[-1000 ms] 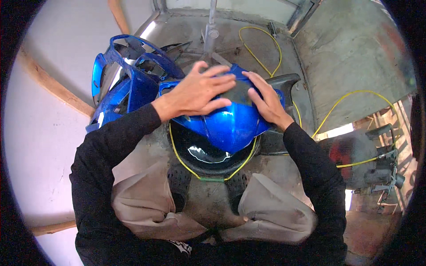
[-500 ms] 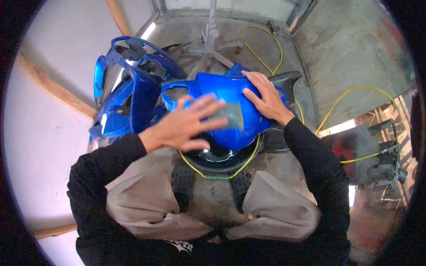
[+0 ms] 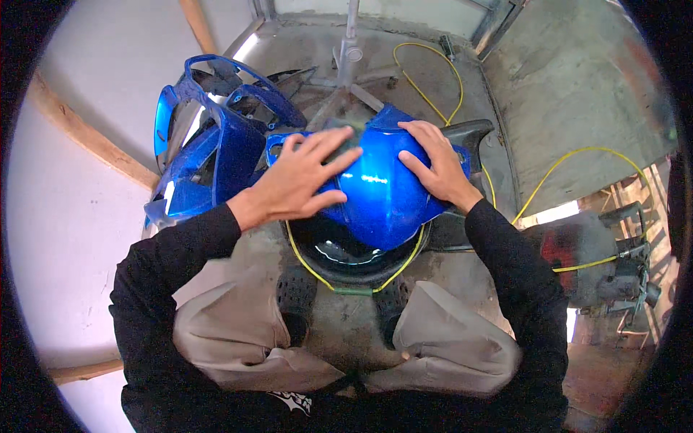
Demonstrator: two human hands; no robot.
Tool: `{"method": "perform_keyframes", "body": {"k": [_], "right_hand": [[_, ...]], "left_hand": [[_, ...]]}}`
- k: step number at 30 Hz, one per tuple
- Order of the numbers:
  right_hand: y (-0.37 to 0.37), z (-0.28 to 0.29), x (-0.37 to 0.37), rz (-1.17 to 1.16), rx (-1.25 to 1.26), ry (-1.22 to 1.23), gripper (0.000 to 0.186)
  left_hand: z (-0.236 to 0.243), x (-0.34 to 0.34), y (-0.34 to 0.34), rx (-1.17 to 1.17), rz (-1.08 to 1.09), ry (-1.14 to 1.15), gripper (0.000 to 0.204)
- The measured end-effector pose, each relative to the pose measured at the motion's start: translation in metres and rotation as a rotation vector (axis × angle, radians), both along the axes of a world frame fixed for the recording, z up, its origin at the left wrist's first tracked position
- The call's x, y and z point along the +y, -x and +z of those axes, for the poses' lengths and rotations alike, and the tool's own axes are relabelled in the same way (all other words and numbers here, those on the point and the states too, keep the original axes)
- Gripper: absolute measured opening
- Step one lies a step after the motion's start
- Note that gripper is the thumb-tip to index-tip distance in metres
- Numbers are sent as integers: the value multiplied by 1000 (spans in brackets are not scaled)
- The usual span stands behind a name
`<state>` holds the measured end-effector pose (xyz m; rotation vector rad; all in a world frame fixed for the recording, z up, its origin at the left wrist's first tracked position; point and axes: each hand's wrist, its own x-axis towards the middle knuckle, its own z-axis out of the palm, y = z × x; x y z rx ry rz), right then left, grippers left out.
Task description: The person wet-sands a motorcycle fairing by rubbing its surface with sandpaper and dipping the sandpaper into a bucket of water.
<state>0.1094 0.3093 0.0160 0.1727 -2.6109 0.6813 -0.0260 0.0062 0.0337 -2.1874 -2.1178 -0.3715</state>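
A glossy blue motorcycle fairing panel (image 3: 390,191) lies tilted over a black basin (image 3: 339,252). My left hand (image 3: 299,177) is over its left side, fingers spread. A grey-green sheet, seemingly sandpaper (image 3: 352,133), shows in part at those fingertips, slightly blurred; the rest is hidden beneath them. My right hand (image 3: 438,167) rests on the panel's right side, with fingers curved over the top and the thumb on the blue face, holding it.
More blue fairing parts (image 3: 234,155) lean by the wall at left. A metal stand (image 3: 349,54) rises behind. A yellow cord (image 3: 460,79) runs over the floor at right, towards a red and dark machine (image 3: 577,242). My feet flank the basin.
My left hand and the sheet have moved up and slightly left from the panel's middle. The panel has turned, so its face looks different. My right hand keeps its hold.
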Motion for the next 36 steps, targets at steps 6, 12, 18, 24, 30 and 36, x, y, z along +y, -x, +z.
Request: {"method": "perform_keyframes", "body": {"k": [6, 12, 18, 24, 30, 36], "right_hand": [[3, 4, 0, -57, -49, 49, 56], [11, -4, 1, -103, -25, 78, 48], [10, 3, -9, -129, 37, 84, 38], [16, -3, -1, -100, 27, 108, 33], [9, 0, -5, -84, 59, 89, 32], [4, 1, -15, -79, 61, 71, 31]], "left_hand": [[-20, 0, -20, -58, -210, 66, 89], [-5, 8, 2, -7, 71, -40, 97], [-9, 9, -3, 38, -81, 13, 92], [-21, 8, -25, 7, -150, -27, 92], [-2, 17, 0, 83, 79, -58, 95], [-8, 15, -10, 73, -228, 23, 92]]}}
